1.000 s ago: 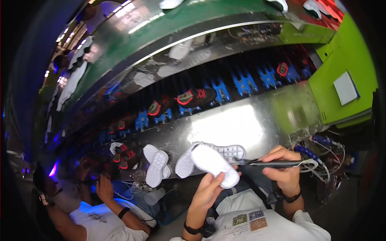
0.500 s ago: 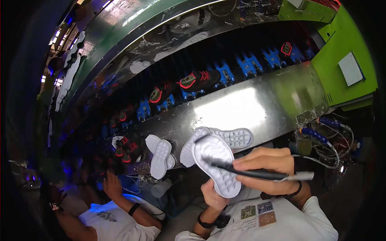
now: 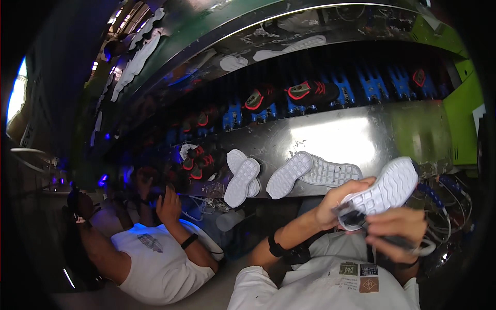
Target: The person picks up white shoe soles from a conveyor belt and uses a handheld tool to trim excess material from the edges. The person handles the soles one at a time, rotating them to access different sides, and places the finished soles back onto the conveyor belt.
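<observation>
My left hand (image 3: 333, 204) grips a white shoe sole (image 3: 390, 188) by its near end, at the right front of the metal bench (image 3: 330, 132). The sole is tilted, with its wavy, blocky tread in view. My right hand (image 3: 400, 230) is closed round a dark-handled brush (image 3: 356, 219), whose dark head is at the sole's near end; motion smears the hand and hides much of the handle. Nearby on the bench, one white sole (image 3: 290, 174) overlaps another white sole (image 3: 336, 173). Farther left lies a crossed pair of soles (image 3: 242, 183).
Black-and-red shoes (image 3: 312, 92) sit among blue racks (image 3: 374, 88) behind the bench, and more shoes (image 3: 201, 163) lie at its left. A co-worker (image 3: 155, 253) sits at my left. Blue hoses (image 3: 434, 199) and a green panel (image 3: 462, 124) are on the right.
The view has shifted, so the bench things appear farther right. The sole has turned from its hollow inner side to its tread. The brush has moved from the sole's middle to its near end.
</observation>
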Tool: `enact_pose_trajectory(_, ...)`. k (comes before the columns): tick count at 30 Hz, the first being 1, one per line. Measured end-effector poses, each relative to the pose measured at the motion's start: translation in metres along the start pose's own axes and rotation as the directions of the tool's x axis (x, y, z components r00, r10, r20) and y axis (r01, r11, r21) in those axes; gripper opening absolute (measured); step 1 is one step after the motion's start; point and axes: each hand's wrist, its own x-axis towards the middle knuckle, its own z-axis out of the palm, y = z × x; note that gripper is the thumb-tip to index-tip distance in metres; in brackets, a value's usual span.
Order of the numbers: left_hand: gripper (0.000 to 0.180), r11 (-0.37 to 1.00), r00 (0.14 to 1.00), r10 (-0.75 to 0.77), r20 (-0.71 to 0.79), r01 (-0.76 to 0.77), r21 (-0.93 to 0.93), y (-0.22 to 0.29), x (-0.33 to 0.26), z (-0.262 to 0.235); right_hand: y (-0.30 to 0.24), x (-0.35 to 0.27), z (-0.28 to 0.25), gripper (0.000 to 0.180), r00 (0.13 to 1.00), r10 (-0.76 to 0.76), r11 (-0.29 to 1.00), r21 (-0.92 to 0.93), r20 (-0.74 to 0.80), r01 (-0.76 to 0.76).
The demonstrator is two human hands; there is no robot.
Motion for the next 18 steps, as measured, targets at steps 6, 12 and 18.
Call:
enact_pose_trajectory(6, 0.031, 0.520, 0.897, 0.439, -0.057, -0.201, 0.830, 0.057, -0.064, 0.034, 0.033, -0.017, -0.005, 0.010, 0.888, -0.404, 0.845, 0.463, 0.222, 0.268)
enact_pose_trajectory(12, 0.065, 0.897, 0.863, 0.351, -0.363, -0.421, -0.134, -0.005, -0.051, -0.038, 0.053, -0.033, 0.016, 0.030, 0.834, 0.397, 0.843, 0.511, -0.384, -0.166)
enact_pose_trajectory(18, 0.063, 0.810, 0.661, 0.381, -0.646, -0.576, -0.111, -0.042, -0.034, -0.026, 0.030, 0.030, 0.019, 0.030, 0.971, 0.076, 0.996, 0.064, -0.225, -0.063)
